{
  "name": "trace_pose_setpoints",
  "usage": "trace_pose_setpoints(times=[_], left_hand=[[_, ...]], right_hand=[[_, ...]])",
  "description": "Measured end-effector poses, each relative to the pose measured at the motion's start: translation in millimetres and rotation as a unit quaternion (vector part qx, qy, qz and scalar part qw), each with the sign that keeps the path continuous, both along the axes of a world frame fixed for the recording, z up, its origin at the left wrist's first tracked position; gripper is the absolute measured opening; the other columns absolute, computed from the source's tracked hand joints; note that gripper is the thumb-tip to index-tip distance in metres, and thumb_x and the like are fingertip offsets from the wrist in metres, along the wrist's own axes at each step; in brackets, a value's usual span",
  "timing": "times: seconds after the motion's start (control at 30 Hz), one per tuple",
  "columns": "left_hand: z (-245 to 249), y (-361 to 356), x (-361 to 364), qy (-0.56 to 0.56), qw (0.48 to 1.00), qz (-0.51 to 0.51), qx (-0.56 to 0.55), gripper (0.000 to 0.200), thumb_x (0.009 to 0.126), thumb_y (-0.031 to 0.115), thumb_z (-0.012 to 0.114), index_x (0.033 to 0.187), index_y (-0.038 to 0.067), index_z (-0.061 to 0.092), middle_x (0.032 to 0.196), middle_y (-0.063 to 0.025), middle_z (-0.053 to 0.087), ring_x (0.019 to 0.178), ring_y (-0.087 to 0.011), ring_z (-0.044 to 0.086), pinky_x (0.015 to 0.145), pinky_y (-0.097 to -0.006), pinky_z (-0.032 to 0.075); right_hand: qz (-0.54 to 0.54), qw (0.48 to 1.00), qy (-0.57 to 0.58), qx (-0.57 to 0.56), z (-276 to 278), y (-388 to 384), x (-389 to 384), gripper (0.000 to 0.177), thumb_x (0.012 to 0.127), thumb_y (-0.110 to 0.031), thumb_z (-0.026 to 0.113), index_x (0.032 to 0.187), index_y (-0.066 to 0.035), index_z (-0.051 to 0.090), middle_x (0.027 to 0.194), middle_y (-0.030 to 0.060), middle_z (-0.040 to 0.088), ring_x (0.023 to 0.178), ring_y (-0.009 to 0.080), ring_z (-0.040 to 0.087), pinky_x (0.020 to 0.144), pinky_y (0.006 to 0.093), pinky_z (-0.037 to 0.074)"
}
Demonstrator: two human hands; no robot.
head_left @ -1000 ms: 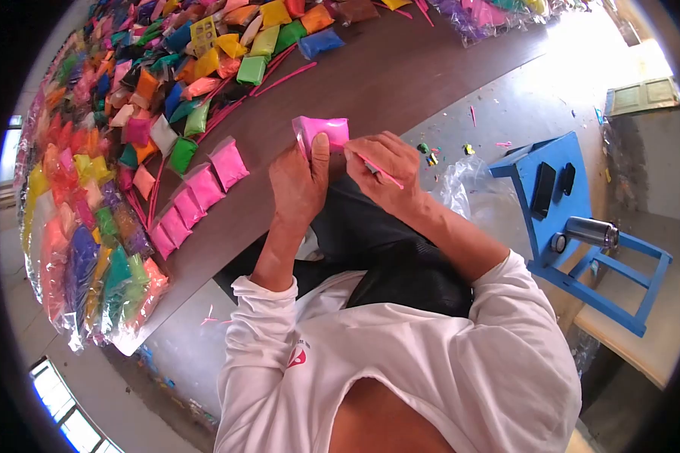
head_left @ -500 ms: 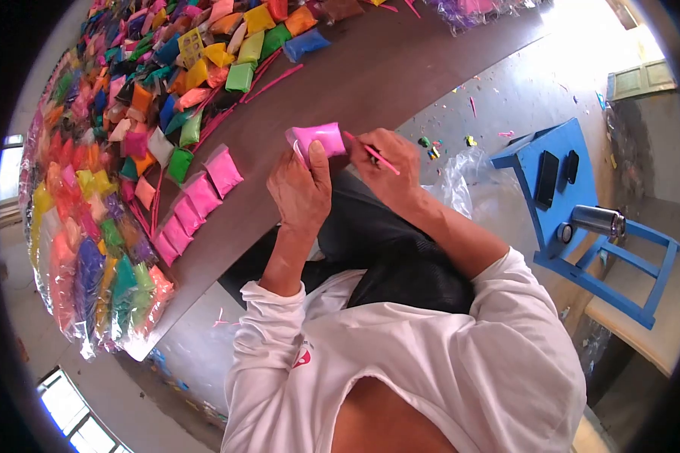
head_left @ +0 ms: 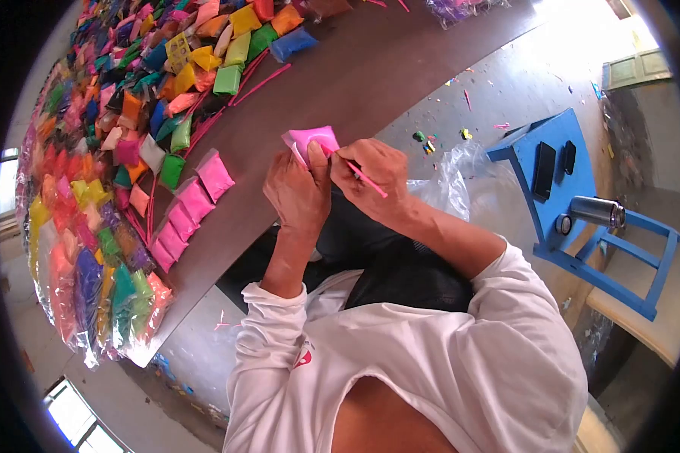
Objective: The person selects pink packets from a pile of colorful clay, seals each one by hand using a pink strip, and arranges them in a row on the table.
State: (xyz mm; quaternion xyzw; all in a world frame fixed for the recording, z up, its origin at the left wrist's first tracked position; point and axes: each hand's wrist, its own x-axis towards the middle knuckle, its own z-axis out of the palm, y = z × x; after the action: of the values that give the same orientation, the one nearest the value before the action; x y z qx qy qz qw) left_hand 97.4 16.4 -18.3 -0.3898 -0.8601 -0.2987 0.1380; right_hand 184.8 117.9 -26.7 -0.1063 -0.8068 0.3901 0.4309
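Over the brown tabletop (head_left: pixel 385 83), my left hand (head_left: pixel 298 192) grips a small pink packet (head_left: pixel 312 138) with its thumb pressed on the front. My right hand (head_left: pixel 374 175) is closed around a thin pink stick (head_left: pixel 372 183), which slants out below the fingers. The fingertips of this hand are right at the packet's right end, and the stick's upper end is hidden by them. To the left, several similar pink packets (head_left: pixel 195 198) lie in a slanting row on the table.
A large heap of colourful packets (head_left: pixel 132 106) covers the table's left side, with thin pink sticks (head_left: pixel 261 84) along its edge. Clear bags of coloured packets (head_left: pixel 91 294) hang at the left. A blue stool (head_left: pixel 563 151) at right holds dark objects and a metal flask (head_left: pixel 597 211).
My right hand has moved left, up to the end of the pink packet, bringing the stick with it. My left hand keeps its hold. The whole view has shifted slightly.
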Motion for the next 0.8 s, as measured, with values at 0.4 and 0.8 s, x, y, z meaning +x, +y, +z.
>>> trace_pose_setpoints(times=[0.4, 0.8], left_hand=[[0, 2, 3, 0.038, 0.999, -0.002, -0.014, 0.029, 0.092, 0.021, 0.056, 0.071, 0.002, 0.061, 0.065, -0.0154, 0.059, 0.062, -0.0340, 0.058, 0.057, -0.0452, 0.047], [-5, 4, 1, 0.058, 0.998, -0.014, 0.006, 0.024, 0.092, 0.019, 0.055, 0.075, 0.003, 0.063, 0.065, -0.0151, 0.057, 0.061, -0.0344, 0.057, 0.056, -0.0454, 0.046]], right_hand=[[-0.019, 1.000, -0.023, 0.009, 4, 3, 5, 0.022, 0.065, 0.000, 0.069, 0.072, -0.008, 0.049, 0.059, 0.0096, 0.054, 0.055, 0.0292, 0.058, 0.049, 0.0364, 0.044], [-0.056, 0.998, -0.026, 0.033, -9, 9, 3, 0.021, 0.066, -0.003, 0.069, 0.070, -0.008, 0.049, 0.060, 0.0103, 0.055, 0.058, 0.0304, 0.059, 0.051, 0.0377, 0.045]])
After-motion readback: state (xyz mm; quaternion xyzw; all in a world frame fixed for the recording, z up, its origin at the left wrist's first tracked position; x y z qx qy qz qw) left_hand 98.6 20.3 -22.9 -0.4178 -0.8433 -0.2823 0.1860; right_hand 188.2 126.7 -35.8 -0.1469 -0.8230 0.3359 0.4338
